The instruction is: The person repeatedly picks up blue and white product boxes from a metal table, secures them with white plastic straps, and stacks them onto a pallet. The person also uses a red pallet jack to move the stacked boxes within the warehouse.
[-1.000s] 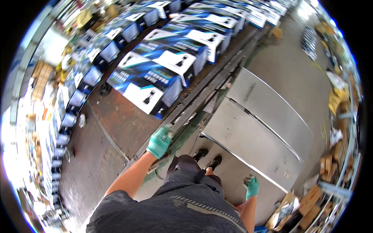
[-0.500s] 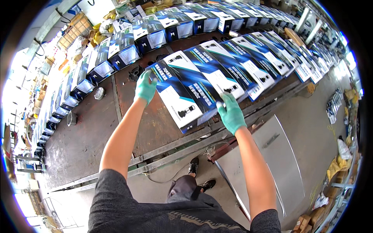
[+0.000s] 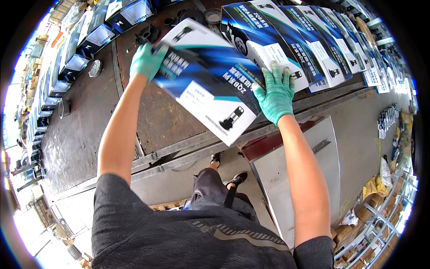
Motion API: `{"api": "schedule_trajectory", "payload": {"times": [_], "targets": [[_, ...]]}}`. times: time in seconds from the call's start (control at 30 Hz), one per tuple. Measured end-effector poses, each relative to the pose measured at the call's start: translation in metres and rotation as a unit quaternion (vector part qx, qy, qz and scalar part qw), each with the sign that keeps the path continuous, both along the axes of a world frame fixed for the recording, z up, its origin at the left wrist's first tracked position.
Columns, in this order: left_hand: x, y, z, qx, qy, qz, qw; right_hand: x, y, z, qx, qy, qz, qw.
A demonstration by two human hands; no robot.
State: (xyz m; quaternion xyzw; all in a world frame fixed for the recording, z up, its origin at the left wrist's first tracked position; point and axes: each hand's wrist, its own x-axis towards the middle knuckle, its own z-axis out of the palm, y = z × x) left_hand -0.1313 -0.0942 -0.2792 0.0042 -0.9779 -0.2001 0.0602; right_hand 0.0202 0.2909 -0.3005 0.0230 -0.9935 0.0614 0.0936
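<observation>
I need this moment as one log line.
blue-and-white carton: askew beside carton row; left hand: at its left edge; right hand: at its right edge, fingers spread

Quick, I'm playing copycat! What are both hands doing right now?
Left hand: holding the blue-and-white carton at its left edge.
Right hand: spread open, at the carton's right edge.

The left hand grips a blue-and-white box, right hand spread against it, at the tabletop's near edge.
</observation>
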Motion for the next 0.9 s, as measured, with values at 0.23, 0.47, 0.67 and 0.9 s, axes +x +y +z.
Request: {"api": "schedule_trajectory", "payload": {"times": [0.23, 0.47, 0.67, 0.9], "targets": [[0.202, -0.066, -0.048, 0.198, 0.08, 0.097, 0.972, 0.004, 0.001, 0.01, -0.012, -0.008, -0.035, 0.999], [0.189, -0.072, -0.082, 0.61, 0.086, 0.129, 0.777, 0.077, -0.016, 0.019, -0.189, -0.076, -0.002, 0.979], [0.121, -0.066, -0.062, 0.723, -0.203, 0.055, 0.658, 0.236, -0.06, -0.053, -0.597, -0.186, -0.142, 0.767], [0.126, -0.011, -0.048, 0.664, -0.28, 0.099, 0.686, 0.272, -0.11, -0.143, -0.761, -0.402, -0.254, 0.441]]}}
